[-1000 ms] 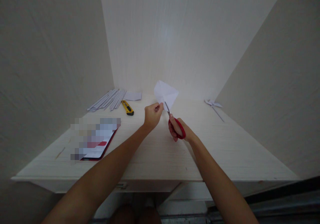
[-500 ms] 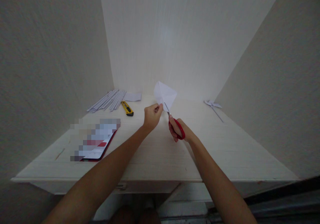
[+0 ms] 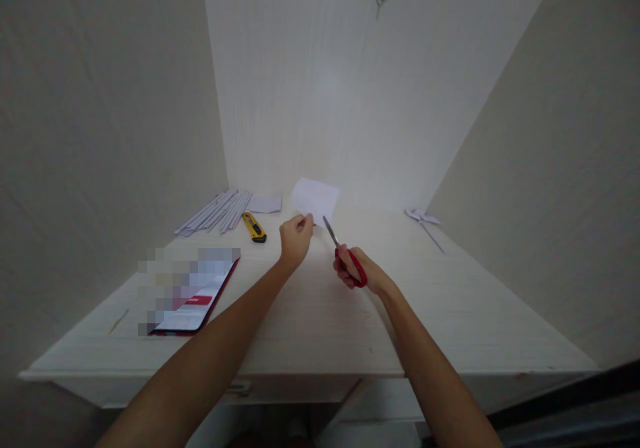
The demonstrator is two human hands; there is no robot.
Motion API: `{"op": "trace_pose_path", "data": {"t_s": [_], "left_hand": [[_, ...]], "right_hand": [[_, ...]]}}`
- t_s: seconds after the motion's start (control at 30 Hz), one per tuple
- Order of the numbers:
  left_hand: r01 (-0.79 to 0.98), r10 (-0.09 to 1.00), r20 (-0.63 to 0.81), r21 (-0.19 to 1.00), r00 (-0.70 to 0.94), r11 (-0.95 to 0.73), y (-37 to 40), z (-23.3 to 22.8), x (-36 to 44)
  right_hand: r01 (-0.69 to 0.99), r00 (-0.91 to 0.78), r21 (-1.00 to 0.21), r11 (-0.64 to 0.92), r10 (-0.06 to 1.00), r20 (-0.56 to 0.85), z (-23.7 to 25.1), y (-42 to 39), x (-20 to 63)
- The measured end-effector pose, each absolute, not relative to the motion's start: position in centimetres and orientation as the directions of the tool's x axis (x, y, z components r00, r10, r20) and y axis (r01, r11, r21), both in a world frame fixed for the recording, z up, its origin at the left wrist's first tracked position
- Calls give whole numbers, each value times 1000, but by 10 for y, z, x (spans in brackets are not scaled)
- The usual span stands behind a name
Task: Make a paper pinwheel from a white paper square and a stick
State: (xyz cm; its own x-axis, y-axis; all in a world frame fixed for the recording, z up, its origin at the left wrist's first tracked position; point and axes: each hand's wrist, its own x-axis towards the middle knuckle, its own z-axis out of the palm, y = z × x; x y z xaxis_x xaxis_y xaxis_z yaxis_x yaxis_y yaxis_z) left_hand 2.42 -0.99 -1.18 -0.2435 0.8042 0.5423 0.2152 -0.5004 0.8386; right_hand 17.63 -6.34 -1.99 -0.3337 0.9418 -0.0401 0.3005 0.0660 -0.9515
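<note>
My left hand (image 3: pixel 297 236) pinches the near corner of a white sheet of paper (image 3: pixel 316 199), which is held up above the table. My right hand (image 3: pixel 353 265) is closed around the red handles of a pair of scissors (image 3: pixel 331 231). The blades look closed together, and their tip points up and left, close to the paper's lower right edge. Whether the tip touches the paper I cannot tell.
Left on the white table (image 3: pixel 320 328) lie a yellow utility knife (image 3: pixel 255 228), several thin paper sticks (image 3: pixel 215 213), folded paper (image 3: pixel 265 203) and a phone-like device (image 3: pixel 187 315). A paper pinwheel (image 3: pixel 423 219) lies far right. Walls enclose three sides.
The scissors have come out of the paper and their blades sit apart from my left hand. The paper has shifted left and turned. The camera view has tilted up slightly.
</note>
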Motion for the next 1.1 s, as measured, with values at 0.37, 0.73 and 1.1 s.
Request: {"op": "trace_pose_path", "data": {"t_s": [0.37,0.73,1.1], "left_hand": [[-42,857,378,908,-349,-417,5,-17,16],[173,889,376,924,-262,-340,7,-24,17],[648,964,262,726,48,-230,2,-31,24]], "right_hand": [[550,164,-835,0,980,109,-27,-41,195],[916,342,-272,-297,930,136,-33,-40,218],[927,343,-236,-292,914,217,-34,-38,224]]}}
